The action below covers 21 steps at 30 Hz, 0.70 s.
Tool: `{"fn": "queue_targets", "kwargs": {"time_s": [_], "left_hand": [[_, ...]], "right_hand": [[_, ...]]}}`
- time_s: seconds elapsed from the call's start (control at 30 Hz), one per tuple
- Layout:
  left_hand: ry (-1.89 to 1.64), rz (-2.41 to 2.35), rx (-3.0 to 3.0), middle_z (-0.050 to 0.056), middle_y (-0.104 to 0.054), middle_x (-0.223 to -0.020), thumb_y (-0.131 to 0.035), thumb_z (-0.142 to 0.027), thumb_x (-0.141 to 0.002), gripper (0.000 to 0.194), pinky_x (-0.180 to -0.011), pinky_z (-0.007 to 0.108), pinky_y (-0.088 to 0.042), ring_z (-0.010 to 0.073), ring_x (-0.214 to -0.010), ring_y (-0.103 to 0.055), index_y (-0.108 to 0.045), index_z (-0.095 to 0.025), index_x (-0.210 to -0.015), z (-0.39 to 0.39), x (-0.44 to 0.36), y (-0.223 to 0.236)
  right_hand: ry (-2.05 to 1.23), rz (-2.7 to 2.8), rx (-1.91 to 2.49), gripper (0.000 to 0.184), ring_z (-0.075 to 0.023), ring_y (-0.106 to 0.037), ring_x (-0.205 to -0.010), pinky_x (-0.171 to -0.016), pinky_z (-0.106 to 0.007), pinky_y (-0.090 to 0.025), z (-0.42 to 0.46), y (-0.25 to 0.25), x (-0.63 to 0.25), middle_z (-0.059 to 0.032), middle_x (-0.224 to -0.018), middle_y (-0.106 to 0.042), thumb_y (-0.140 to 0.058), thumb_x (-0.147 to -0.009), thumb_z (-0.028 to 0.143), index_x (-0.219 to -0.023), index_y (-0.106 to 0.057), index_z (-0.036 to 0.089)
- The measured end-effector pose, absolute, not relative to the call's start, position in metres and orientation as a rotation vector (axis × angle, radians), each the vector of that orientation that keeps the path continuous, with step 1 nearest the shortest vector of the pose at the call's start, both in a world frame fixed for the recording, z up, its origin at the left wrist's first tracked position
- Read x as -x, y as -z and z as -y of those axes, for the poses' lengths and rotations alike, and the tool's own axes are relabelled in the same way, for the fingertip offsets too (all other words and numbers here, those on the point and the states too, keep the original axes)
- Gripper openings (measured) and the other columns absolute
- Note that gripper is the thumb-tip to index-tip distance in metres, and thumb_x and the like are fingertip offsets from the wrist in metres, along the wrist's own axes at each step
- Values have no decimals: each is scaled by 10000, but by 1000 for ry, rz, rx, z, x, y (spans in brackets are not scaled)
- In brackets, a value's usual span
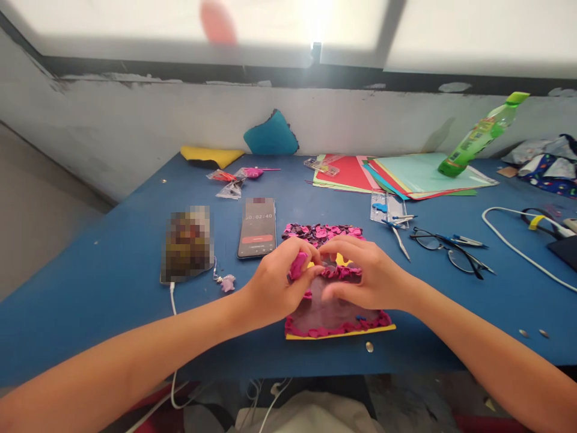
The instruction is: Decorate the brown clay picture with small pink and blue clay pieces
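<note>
Left hand's (pixel 282 279) grip is closed on a pink lump (pixel 298 265); right hand (pixel 376 273) curves open, with no hold visible. Light fingertip pressure suits the decorated panel (pixel 336 314) near the table's (pixel 135 252) front edge.

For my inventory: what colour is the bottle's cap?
Bright green; the head view shows the cap best.

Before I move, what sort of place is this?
It looks like a craft spot at a blue desk, perhaps at home or in a small workroom: sheets of coloured paper lie towards the wall, compasses sit near the glasses, and a pink-decorated panel lies under the hands.
</note>
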<state>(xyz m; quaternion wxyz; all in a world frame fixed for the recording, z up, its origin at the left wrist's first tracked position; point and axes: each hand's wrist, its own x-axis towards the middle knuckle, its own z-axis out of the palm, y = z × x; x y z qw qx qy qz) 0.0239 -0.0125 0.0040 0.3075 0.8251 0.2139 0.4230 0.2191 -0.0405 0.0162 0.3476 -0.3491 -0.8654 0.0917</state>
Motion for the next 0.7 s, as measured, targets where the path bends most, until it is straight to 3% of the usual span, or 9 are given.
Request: {"fn": "queue_targets", "kwargs": {"time_s": [0.1, 0.17, 0.33, 0.47, 0.57, 0.7], "left_hand": [[-1123, -665, -2150, 9, -607, -772, -538, -116, -849, 228, -637, 231, -464, 111, -681, -571, -381, -205, -710, 10, -25, -5], [-1124, -677, -2157, 4, -607, -761, -535, -126, -853, 240, -620, 228, -460, 107, -667, -567, -367, -207, -702, 8, -26, -4], [-1230, -666, -2277, 24, -599, -792, -547, -147, -864, 231, -654, 246, -469, 126, -738, -583, -371, -211, -730, 8, -24, -4], [-1382, -406, -2575, 41, -580, -728, -520, -210, -880, 177, -628, 283, -455, 161, -703, -550, -402, -205, -748, 14, -21, -7], [-1189, -77, -2857, 3, -518, -543, -434, -191, -893, 230, -489, 285, -355, 148, -504, -456, -414, -205, -664, 21, -20, -4], [-918, -52, -2959, -12, -476, -450, -409, -178, -879, 295, -423, 291, -255, 131, -401, -409, -416, -202, -585, 27, -21, 5]], "right_hand": [[-292, 2188, 903, 83, -116, -561, -710, -668, -232, -478, 39, -17, -221, -45, -792, -629, -536, -912, 223, -927, -584, 157], [-315, 2161, 887, 60, -108, -570, -707, -668, -227, -486, 37, -16, -221, -38, -790, -629, -535, -903, 159, -886, -591, 170], [-350, 2156, 872, 66, -102, -575, -690, -641, -213, -484, 36, -17, -221, -26, -762, -630, -565, -889, 142, -849, -601, 181], [-154, 2101, 998, 58, -95, -541, -622, -584, -198, -439, 23, -14, -225, -3, -713, -616, -578, -886, 172, -833, -596, 187], [130, 2121, 1094, 106, -109, -546, -628, -603, -211, -416, 1, -8, -224, -15, -708, -622, -551, -898, 187, -809, -607, 175], [305, 2212, 1200, 198, -121, -539, -629, -567, -219, -350, -28, 0, -208, -25, -727, -625, -476, -934, 251, -825, -625, 180]]}}
